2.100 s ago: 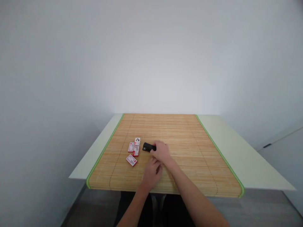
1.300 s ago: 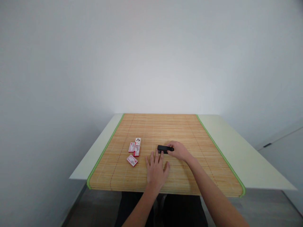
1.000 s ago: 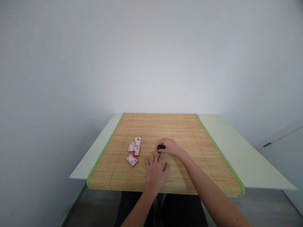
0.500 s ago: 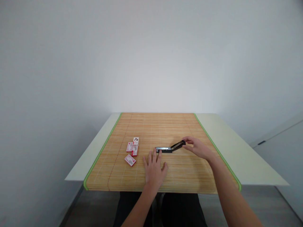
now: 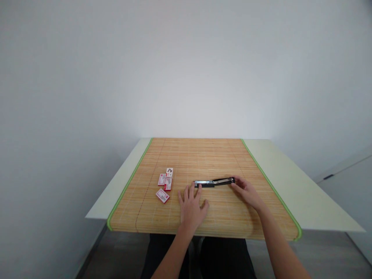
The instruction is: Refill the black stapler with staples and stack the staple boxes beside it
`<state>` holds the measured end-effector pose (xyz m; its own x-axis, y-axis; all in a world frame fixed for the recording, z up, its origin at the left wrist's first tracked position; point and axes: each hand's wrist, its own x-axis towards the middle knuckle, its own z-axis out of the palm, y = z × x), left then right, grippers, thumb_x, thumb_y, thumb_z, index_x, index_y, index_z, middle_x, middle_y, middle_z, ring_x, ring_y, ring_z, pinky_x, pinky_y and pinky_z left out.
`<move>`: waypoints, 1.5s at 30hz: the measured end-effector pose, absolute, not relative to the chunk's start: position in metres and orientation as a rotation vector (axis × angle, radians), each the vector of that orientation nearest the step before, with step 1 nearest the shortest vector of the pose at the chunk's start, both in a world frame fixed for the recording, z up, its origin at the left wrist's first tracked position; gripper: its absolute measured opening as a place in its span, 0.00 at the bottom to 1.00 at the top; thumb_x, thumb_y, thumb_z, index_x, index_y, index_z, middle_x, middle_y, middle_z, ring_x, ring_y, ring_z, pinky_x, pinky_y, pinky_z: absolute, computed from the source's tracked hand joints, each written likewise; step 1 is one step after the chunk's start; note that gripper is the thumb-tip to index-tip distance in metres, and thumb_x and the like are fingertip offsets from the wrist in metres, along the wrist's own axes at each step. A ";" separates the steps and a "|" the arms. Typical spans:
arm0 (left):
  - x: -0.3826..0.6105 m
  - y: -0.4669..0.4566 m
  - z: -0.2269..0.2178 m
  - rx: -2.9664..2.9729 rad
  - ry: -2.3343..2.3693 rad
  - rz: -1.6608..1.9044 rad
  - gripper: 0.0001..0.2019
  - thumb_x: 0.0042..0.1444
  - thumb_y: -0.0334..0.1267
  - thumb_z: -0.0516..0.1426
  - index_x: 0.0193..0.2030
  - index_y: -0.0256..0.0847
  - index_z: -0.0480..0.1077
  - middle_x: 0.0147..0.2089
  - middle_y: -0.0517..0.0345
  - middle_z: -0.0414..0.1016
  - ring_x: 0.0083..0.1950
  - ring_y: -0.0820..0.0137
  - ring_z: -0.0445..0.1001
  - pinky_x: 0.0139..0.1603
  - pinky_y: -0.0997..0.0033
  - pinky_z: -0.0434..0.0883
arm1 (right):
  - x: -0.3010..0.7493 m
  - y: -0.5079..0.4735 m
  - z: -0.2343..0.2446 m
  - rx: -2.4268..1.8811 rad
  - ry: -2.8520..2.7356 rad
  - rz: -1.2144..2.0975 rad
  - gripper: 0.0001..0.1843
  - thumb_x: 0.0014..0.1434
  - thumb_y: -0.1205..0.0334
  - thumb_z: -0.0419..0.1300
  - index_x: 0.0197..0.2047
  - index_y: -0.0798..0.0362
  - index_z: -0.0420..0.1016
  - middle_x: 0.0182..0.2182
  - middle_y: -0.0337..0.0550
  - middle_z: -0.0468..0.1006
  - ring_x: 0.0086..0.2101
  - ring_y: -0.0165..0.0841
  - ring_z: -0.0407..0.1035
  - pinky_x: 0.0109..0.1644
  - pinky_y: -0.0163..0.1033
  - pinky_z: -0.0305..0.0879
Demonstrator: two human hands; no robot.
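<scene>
Black stapler [image 5: 205, 185] hinged open on bamboo mat [image 5: 200, 155], both hands at it
Left hand [image 5: 191, 211] spread wide, fingertips against the stapler's left end; right hand [image 5: 247, 193] narrowed, thumb and fingers holding its right end; the two halves extend nearly in line, crosswise before the person; four red-and-white boxes [image 5: 167, 184] lie to the left, three grouped, one nearer the person; white table [image 5: 296, 193] visible on both sides

On white table [image 5: 293, 186]: tan, green-edged bamboo mat [image 5: 200, 155], bearing small red-and-white rectangular boxes [image 5: 167, 184], unfolded black-and-silver stapler [image 5: 214, 182].
</scene>
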<state>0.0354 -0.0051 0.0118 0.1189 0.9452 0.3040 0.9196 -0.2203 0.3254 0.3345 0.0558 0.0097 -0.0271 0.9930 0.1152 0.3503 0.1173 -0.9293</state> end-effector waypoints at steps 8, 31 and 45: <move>0.034 -0.003 0.012 2.318 1.857 0.679 0.34 0.63 0.48 0.58 0.75 0.59 0.56 0.77 0.58 0.54 0.76 0.48 0.51 0.76 0.32 0.45 | 0.329 0.050 -0.006 -1.373 -1.397 0.895 0.38 0.57 0.36 0.65 0.66 0.44 0.70 0.57 0.48 0.79 0.56 0.45 0.73 0.66 0.56 0.66; -0.051 -0.005 0.027 1.977 2.419 0.786 0.12 0.62 0.44 0.58 0.50 0.46 0.75 0.58 0.47 0.69 0.59 0.50 0.64 0.64 0.46 0.59 | 0.321 0.017 -0.009 -1.491 -1.384 0.413 0.36 0.61 0.41 0.63 0.69 0.43 0.64 0.65 0.48 0.70 0.67 0.48 0.60 0.73 0.61 0.52; 0.001 0.014 0.028 2.262 1.395 0.659 0.18 0.55 0.38 0.64 0.54 0.53 0.75 0.55 0.59 0.75 0.59 0.61 0.69 0.62 0.59 0.62 | 0.243 -0.015 -0.008 -1.558 -1.882 0.424 0.07 0.59 0.51 0.66 0.42 0.40 0.80 0.41 0.45 0.78 0.46 0.49 0.70 0.51 0.55 0.68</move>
